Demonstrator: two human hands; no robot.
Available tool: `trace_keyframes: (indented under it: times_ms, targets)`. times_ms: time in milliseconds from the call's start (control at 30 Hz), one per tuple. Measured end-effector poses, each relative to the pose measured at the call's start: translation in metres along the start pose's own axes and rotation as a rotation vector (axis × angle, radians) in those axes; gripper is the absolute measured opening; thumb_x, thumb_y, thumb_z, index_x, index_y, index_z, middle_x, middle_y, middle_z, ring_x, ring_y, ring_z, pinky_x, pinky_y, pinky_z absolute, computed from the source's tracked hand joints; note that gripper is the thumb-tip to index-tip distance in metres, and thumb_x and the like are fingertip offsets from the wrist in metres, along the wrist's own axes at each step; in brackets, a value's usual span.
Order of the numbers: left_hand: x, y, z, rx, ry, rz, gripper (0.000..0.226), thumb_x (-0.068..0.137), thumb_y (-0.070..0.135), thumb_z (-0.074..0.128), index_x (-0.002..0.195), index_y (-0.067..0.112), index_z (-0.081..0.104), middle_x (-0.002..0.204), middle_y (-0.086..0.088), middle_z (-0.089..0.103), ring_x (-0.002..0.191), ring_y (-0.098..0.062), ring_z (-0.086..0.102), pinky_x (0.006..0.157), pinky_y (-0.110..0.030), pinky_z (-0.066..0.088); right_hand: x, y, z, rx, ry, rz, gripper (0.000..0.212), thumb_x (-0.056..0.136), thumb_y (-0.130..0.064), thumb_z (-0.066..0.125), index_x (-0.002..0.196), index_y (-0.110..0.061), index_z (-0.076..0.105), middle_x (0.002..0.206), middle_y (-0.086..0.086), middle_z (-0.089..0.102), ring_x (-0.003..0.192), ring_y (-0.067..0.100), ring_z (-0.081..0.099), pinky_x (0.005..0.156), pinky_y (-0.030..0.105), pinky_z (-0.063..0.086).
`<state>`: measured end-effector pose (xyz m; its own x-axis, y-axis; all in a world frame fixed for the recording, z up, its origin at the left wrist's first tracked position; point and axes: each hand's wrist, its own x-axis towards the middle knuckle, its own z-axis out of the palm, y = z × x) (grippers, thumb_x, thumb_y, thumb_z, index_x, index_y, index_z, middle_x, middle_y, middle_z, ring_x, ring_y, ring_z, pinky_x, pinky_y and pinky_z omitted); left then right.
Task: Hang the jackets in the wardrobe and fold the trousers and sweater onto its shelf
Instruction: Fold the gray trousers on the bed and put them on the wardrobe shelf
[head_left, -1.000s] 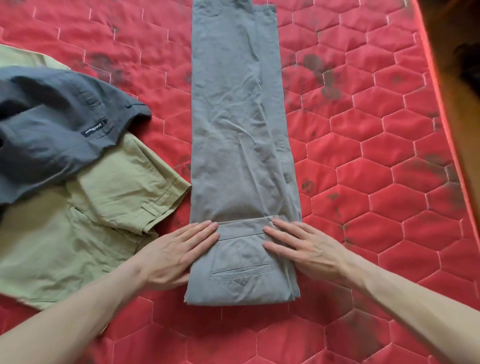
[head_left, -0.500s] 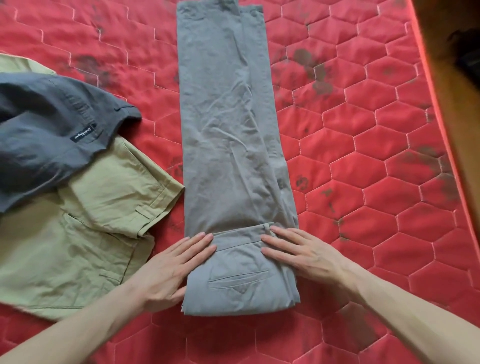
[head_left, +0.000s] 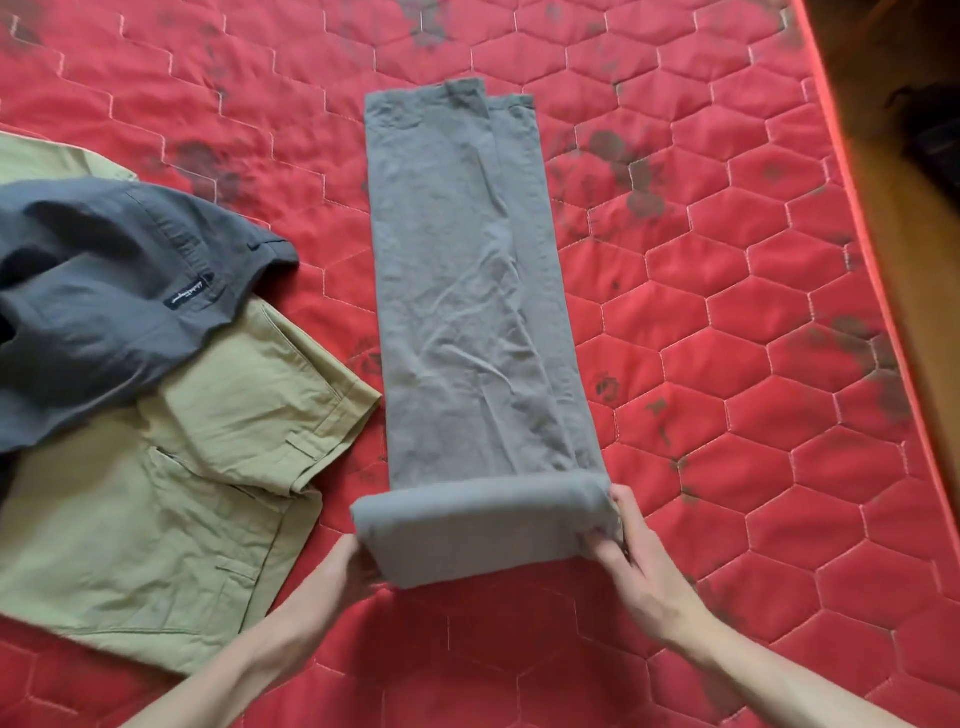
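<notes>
Grey trousers (head_left: 462, 291) lie lengthwise on the red quilted mattress (head_left: 753, 322), folded into one narrow strip. Their near end is turned up and over into a thick fold (head_left: 483, 525). My left hand (head_left: 337, 577) grips the fold's left end, its fingers hidden under the cloth. At the fold's right end my right hand (head_left: 631, 556) holds the cloth, thumb on top. Olive trousers (head_left: 171, 509) lie spread at the left, with a dark navy garment (head_left: 88, 301) lying partly over them.
The mattress's right edge (head_left: 852, 218) runs diagonally down the right side, with brown wooden floor (head_left: 914, 249) beyond it. Dark stains mark the quilt.
Both hands left the flat waistband and took hold of the near end of the grey trousers, lifting and turning it over away from me. The view has pulled back.
</notes>
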<state>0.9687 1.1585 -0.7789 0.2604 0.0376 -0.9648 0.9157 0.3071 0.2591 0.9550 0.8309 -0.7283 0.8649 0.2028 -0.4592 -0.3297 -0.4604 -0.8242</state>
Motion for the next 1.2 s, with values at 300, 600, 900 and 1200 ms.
trace_keyframes:
  times_ms: [300, 600, 900, 1200]
  targets:
    - [-0.017, -0.016, 0.003, 0.757, 0.049, 0.584, 0.030, 0.094, 0.058, 0.060, 0.109, 0.032, 0.057, 0.106, 0.025, 0.072, 0.101, -0.001, 0.068, 0.092, -0.039, 0.052, 0.054, 0.008, 0.037, -0.123, 0.516, 0.218, 0.036, 0.109, -0.040, 0.047, 0.074, -0.032, 0.042, 0.059, -0.005, 0.043, 0.061, 0.023, 0.040, 0.067, 0.054, 0.039]
    - [-0.031, -0.024, 0.016, 0.852, 0.408, 0.862, 0.052, 0.103, 0.031, 0.058, 0.151, 0.025, 0.040, 0.139, 0.001, 0.054, 0.128, -0.023, 0.054, 0.107, -0.043, 0.045, 0.057, 0.000, 0.049, -0.404, 0.796, 0.161, 0.028, 0.108, -0.021, 0.046, 0.127, -0.010, 0.064, 0.122, 0.016, 0.064, 0.119, 0.038, 0.057, 0.099, 0.046, 0.042]
    - [0.011, -0.010, 0.048, 1.486, 0.339, 1.242, 0.068, 0.105, 0.043, 0.040, 0.165, 0.015, 0.026, 0.173, -0.015, 0.013, 0.161, -0.037, 0.008, 0.127, -0.055, 0.023, 0.090, 0.018, 0.047, -0.804, 0.300, -0.408, 0.062, 0.106, -0.040, 0.046, 0.161, -0.012, 0.037, 0.171, 0.010, 0.026, 0.160, 0.028, 0.018, 0.126, 0.053, 0.026]
    - [0.025, 0.010, 0.027, 1.688, 0.230, 1.244, 0.074, 0.102, 0.056, 0.039, 0.167, 0.024, 0.021, 0.175, -0.011, 0.006, 0.161, -0.038, 0.000, 0.125, -0.060, 0.020, 0.108, 0.037, -0.005, -0.857, 0.018, -0.457, 0.068, 0.108, -0.049, 0.038, 0.166, -0.020, 0.020, 0.175, 0.008, 0.007, 0.162, 0.029, 0.008, 0.126, 0.053, 0.023]
